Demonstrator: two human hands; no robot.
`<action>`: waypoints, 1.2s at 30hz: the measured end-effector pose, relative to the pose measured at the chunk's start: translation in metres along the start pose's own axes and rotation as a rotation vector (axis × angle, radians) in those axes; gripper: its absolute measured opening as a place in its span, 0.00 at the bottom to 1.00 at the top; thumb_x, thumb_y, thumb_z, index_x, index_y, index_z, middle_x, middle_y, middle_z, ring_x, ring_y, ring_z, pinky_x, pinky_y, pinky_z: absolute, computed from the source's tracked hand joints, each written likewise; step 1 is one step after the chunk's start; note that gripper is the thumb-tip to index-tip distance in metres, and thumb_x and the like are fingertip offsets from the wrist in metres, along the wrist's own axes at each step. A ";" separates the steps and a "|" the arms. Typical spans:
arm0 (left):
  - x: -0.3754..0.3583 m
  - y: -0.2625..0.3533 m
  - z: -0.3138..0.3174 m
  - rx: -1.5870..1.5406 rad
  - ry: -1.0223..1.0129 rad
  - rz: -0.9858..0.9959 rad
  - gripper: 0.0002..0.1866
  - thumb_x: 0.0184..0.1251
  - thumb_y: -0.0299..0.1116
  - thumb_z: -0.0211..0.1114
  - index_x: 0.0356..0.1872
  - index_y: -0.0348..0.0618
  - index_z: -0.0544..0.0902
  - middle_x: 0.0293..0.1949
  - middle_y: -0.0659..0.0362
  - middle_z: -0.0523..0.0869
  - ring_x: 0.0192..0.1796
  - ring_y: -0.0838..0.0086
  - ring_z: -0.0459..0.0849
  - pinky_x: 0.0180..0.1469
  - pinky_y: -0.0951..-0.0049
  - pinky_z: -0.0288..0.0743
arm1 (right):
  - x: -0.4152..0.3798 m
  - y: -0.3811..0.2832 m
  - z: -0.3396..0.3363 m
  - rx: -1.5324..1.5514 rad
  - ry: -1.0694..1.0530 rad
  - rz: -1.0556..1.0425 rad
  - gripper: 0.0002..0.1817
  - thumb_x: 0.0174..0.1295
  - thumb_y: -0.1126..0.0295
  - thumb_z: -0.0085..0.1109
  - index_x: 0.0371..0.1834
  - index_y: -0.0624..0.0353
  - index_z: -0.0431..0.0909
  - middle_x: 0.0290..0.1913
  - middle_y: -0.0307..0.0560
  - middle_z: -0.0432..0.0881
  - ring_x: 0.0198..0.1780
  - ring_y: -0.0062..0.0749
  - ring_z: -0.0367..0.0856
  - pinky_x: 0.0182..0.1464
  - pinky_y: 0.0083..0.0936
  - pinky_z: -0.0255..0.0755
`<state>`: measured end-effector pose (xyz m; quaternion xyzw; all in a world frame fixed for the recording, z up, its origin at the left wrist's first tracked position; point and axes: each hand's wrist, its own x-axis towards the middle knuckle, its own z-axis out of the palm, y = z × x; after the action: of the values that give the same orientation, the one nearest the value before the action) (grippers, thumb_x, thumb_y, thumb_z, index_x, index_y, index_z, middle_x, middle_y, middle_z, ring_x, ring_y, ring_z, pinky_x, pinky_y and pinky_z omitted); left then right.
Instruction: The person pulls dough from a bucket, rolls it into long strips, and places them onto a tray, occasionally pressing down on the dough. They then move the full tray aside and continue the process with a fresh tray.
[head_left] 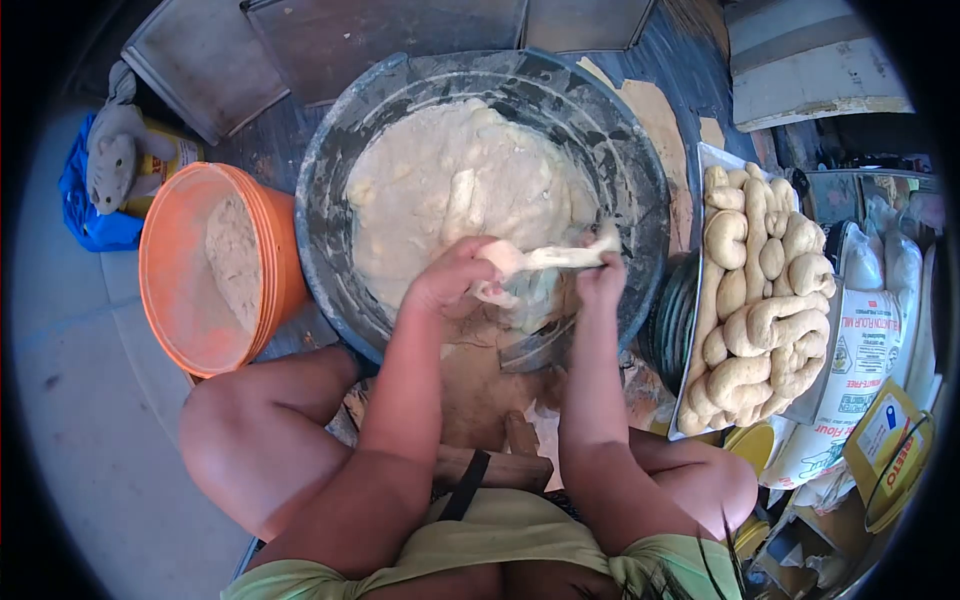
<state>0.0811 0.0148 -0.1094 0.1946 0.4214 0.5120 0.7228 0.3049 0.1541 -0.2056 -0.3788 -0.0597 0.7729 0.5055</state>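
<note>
A long strip of pale dough (pixel 560 258) stretches between my two hands above a big dark round basin (pixel 320 190). My left hand (pixel 458 280) is closed on its thicker left end, and a short piece hangs below the fingers. My right hand (pixel 602 280) pinches the strip near its right end, where the tip is blurred and sticks up past the fingers. Under the hands, a large mass of dough (pixel 420 165) lies in the basin, with a raised lump on top.
At the left stand stacked orange tubs (pixel 285 270) holding flour-like powder. A tray (pixel 705 165) of shaped dough ropes (pixel 770 330) is at the right, beside flour sacks (pixel 855 350) and a yellow container (pixel 885 450). Flat metal sheets (pixel 390 45) lie behind the basin.
</note>
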 end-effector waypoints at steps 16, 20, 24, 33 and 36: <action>-0.028 -0.010 -0.116 0.795 0.603 0.060 0.26 0.58 0.38 0.63 0.57 0.40 0.71 0.55 0.41 0.73 0.56 0.58 0.74 0.57 0.63 0.68 | 0.007 0.023 0.096 -1.717 0.245 -0.519 0.30 0.49 0.62 0.67 0.57 0.57 0.71 0.64 0.62 0.57 0.62 0.51 0.61 0.63 0.39 0.58; 0.006 -0.098 -0.106 1.032 0.854 0.201 0.32 0.61 0.48 0.60 0.62 0.40 0.67 0.66 0.37 0.58 0.69 0.49 0.56 0.69 0.58 0.49 | -0.004 0.101 0.049 -2.323 -0.568 -0.250 0.38 0.56 0.46 0.54 0.68 0.52 0.58 0.74 0.48 0.42 0.73 0.52 0.40 0.68 0.60 0.37; 0.028 -0.107 -0.075 1.140 0.817 -0.073 0.40 0.62 0.58 0.51 0.70 0.46 0.53 0.71 0.45 0.48 0.72 0.47 0.44 0.70 0.50 0.39 | -0.020 0.113 0.057 -2.593 -0.871 -0.305 0.41 0.59 0.40 0.44 0.72 0.45 0.46 0.75 0.45 0.39 0.74 0.49 0.37 0.67 0.64 0.30; 0.065 -0.096 -0.077 1.497 0.928 0.015 0.40 0.65 0.59 0.45 0.71 0.46 0.47 0.72 0.46 0.40 0.73 0.49 0.37 0.70 0.46 0.32 | 0.054 0.086 0.075 -2.497 -0.635 -0.366 0.38 0.60 0.37 0.39 0.72 0.38 0.47 0.74 0.52 0.42 0.74 0.49 0.40 0.66 0.65 0.27; 0.027 -0.118 -0.033 1.671 0.463 -0.143 0.41 0.64 0.59 0.46 0.71 0.46 0.47 0.72 0.45 0.42 0.73 0.49 0.38 0.70 0.45 0.30 | 0.023 0.066 0.036 -2.439 -0.597 -0.349 0.37 0.59 0.38 0.42 0.71 0.34 0.50 0.73 0.48 0.47 0.74 0.46 0.42 0.67 0.63 0.30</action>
<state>0.1255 -0.0130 -0.2230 0.5254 0.8068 0.0151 0.2698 0.2291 0.1514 -0.2234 -0.3956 -0.8909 0.1948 -0.1089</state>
